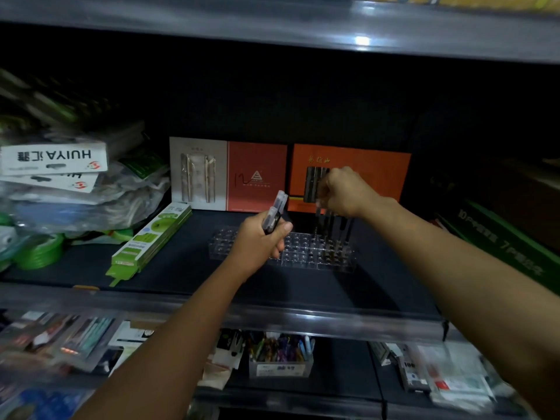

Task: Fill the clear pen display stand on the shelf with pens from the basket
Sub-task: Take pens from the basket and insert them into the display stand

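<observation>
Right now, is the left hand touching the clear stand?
Cannot tell. In the head view the left hand, gripping pens, overlaps the stand, but whether it hovers above or rests on it isn't clear.

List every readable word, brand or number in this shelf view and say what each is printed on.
"HUIYA", upside down, with Chinese characters: white card pack at left.
"10" and "7", among blurred characters: green box at right.
Gold characters on the orange box: too blurred to read.
Logo and small line on the red box: unreadable.
Green pack and lower-shelf labels: too small.
</observation>
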`<state>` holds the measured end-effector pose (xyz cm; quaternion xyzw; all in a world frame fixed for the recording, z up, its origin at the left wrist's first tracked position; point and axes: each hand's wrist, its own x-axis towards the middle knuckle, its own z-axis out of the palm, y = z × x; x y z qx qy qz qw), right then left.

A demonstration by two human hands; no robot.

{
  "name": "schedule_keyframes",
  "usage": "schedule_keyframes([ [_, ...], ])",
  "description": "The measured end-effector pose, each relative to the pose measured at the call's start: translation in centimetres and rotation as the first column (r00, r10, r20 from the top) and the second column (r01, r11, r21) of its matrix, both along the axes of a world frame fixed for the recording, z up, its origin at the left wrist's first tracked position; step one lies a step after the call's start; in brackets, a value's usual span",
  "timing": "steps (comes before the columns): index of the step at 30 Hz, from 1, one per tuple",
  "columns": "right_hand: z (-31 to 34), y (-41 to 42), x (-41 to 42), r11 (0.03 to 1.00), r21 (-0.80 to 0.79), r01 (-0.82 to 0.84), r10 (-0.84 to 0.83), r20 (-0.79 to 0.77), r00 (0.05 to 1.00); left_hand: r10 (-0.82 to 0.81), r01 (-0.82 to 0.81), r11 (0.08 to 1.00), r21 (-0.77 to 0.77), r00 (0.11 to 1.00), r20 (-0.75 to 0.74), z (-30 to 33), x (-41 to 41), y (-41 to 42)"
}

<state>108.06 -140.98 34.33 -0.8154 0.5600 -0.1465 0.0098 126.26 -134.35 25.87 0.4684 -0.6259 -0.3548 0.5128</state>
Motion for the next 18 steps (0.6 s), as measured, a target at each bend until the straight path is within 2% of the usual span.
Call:
schedule_keyframes([
  [4,0.6,0.6,0.1,0.995,-0.035,-0.096,0.096,-0.007,0.995,-0.015,0.015,1.0,0.004,1.0,0.003,0.2,-0.1,0.2],
  [6,1.4,1.6,0.4,0.981,-0.028,-0.19,0.192,0.088,0.977,-0.017,0.017,1.0,-0.003,1.0,0.003,0.2,-0.2,0.3],
  [10,3.0,4.2,1.3,0.923,0.095,-0.373,0.334,0.287,0.898,-0.006,0.006,1.0,-0.002,1.0,0.002,0.4,-0.4,0.4],
  [12,3.6,5.1,1.7,0.901,0.097,-0.423,0.381,0.289,0.878,-0.008,0.008,1.0,0.001,1.0,-0.001,0.5,-0.5,0.5],
  [18,4.3,5.7,2.9,0.916,0.02,-0.402,0.389,0.212,0.897,-0.034,0.034,0.999,0.001,0.999,-0.026,1.2,-0.6,1.3],
])
